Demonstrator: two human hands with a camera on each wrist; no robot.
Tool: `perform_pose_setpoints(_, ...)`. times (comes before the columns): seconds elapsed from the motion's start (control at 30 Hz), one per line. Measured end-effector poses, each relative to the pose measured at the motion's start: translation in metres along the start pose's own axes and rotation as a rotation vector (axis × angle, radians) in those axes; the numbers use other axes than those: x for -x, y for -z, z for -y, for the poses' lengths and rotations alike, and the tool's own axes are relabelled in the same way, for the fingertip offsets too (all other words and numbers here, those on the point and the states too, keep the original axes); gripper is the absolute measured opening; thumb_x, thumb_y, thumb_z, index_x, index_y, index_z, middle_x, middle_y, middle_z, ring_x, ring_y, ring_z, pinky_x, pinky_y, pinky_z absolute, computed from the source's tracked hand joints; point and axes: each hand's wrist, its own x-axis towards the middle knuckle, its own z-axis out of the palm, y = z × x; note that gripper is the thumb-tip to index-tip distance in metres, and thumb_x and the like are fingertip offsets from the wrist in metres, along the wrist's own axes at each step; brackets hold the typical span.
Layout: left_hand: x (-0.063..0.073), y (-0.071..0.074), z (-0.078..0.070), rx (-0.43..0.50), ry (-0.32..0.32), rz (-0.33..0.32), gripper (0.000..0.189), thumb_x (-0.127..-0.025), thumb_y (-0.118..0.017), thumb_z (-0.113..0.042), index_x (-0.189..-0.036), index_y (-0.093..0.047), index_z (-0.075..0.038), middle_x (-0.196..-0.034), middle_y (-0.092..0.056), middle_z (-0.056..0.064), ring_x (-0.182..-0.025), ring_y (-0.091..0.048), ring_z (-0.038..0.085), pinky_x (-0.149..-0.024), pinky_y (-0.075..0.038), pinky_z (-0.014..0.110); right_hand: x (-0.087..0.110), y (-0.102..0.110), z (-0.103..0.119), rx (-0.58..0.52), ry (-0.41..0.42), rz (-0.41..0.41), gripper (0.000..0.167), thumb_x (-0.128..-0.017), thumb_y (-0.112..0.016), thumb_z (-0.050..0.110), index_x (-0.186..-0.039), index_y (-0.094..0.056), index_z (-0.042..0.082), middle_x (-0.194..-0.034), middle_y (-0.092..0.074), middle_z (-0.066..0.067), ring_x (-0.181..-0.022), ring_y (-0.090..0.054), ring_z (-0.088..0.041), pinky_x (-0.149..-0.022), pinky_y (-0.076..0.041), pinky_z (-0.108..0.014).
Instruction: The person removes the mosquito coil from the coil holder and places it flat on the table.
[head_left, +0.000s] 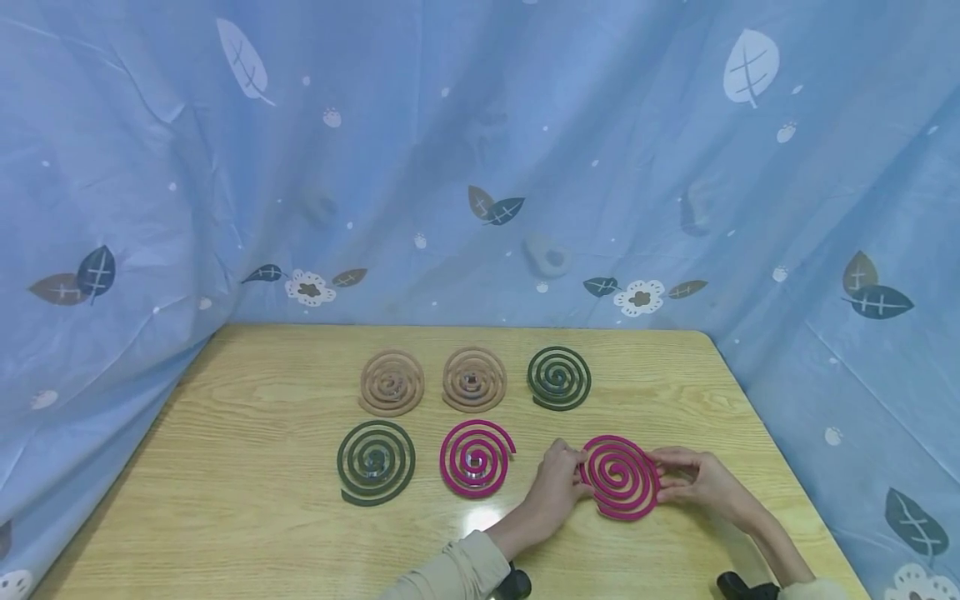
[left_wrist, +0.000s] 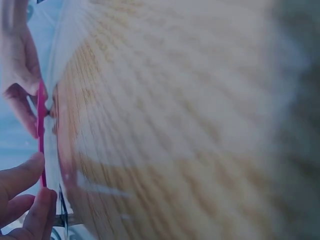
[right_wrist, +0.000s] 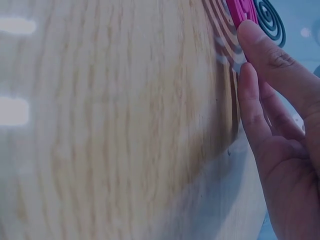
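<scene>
Between my two hands is a magenta mosquito coil (head_left: 618, 475), a flat spiral at the right front of the table. My left hand (head_left: 555, 487) pinches its left edge. On the opposite edge, my right hand (head_left: 699, 482) grips it between thumb and fingers. Seen edge-on in the left wrist view, the magenta coil (left_wrist: 41, 115) is a thin strip held at both ends just over the tabletop. In the right wrist view the thumb of my right hand (right_wrist: 285, 110) lies against the coil's rim. A second magenta coil (head_left: 447, 467) lies left of my left hand.
A dark green coil (head_left: 342, 462) lies at the front left. The back row has two tan coils (head_left: 365, 383) (head_left: 447, 383) and another dark green coil (head_left: 558, 377). Round clear pieces show under several coils. A blue leaf-patterned curtain (head_left: 420, 167) hangs around the wooden table (head_left: 247, 467).
</scene>
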Motion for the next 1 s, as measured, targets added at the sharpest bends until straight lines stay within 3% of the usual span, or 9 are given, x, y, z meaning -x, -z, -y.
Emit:
perform_pose_setpoints(0.1, 0.0000, -0.0004, -0.0003, -0.005, 0.002, 0.000, 0.047, -0.073, -0.080, -0.007, -0.116, -0.065, 0.006, -0.085, -0.047, 0.000, -0.068, -0.036, -0.001, -0.053, -0.040, 0.010, -0.0011, -0.0006, 0.0005, 0.003, -0.004, -0.002, 0.060, -0.079, -0.075, 0.001, -0.126, -0.046, -0.021, -0.124, -0.044, -0.042, -0.095, -0.067, -0.013, -0.082, -0.058, -0.031)
perform_pose_setpoints(0.3, -0.0017, -0.0018, -0.0019, -0.036, -0.005, 0.003, 0.044, -0.075, -0.080, -0.008, -0.115, -0.067, 0.004, -0.086, -0.044, -0.003, -0.070, -0.037, -0.001, -0.054, -0.040, 0.010, -0.0022, 0.0016, 0.0023, 0.009, -0.036, -0.008, 0.060, -0.080, -0.074, 0.002, -0.128, -0.046, -0.019, -0.124, -0.049, -0.035, -0.096, -0.066, -0.011, -0.082, -0.058, -0.031)
perform_pose_setpoints(0.43, -0.0026, -0.0021, -0.0043, -0.068, -0.010, 0.001, 0.040, -0.075, -0.080, -0.007, -0.112, -0.068, 0.004, -0.084, -0.044, -0.003, -0.074, -0.038, 0.002, -0.055, -0.041, 0.010, -0.0023, 0.0023, 0.0026, -0.001, -0.047, -0.001, 0.060, -0.082, -0.073, 0.002, -0.130, -0.044, -0.019, -0.128, -0.043, -0.038, -0.099, -0.064, -0.008, -0.084, -0.057, -0.030)
perform_pose_setpoints(0.67, -0.0037, -0.0036, -0.0065, -0.157, -0.015, -0.019, 0.042, -0.074, -0.080, -0.009, -0.112, -0.067, 0.003, -0.093, -0.055, 0.002, -0.088, -0.048, 0.008, -0.077, -0.051, 0.014, -0.0045, 0.0011, 0.0047, 0.009, -0.033, 0.014, 0.063, -0.082, -0.073, 0.004, -0.132, -0.042, -0.019, -0.130, -0.037, -0.042, -0.103, -0.060, -0.001, -0.088, -0.055, -0.027)
perform_pose_setpoints(0.77, -0.0034, -0.0047, -0.0064, -0.169, -0.009, -0.017, 0.042, -0.074, -0.080, -0.009, -0.111, -0.068, 0.003, -0.093, -0.053, 0.002, -0.089, -0.048, 0.009, -0.080, -0.050, 0.015, -0.0056, 0.0003, 0.0062, 0.024, -0.015, 0.007, 0.062, -0.081, -0.074, 0.003, -0.130, -0.043, -0.020, -0.128, -0.039, -0.042, -0.102, -0.060, 0.000, -0.087, -0.055, -0.026)
perform_pose_setpoints(1.0, -0.0054, -0.0085, -0.0048, -0.232, -0.052, -0.040, 0.025, -0.069, -0.083, -0.008, -0.088, -0.069, 0.000, -0.079, -0.049, -0.002, -0.082, -0.045, 0.010, -0.074, -0.048, 0.016, -0.0064, -0.0034, 0.0070, 0.071, 0.031, 0.003, 0.061, -0.078, -0.075, -0.001, -0.126, -0.044, -0.023, -0.122, -0.042, -0.041, -0.098, -0.059, -0.002, -0.085, -0.057, -0.026)
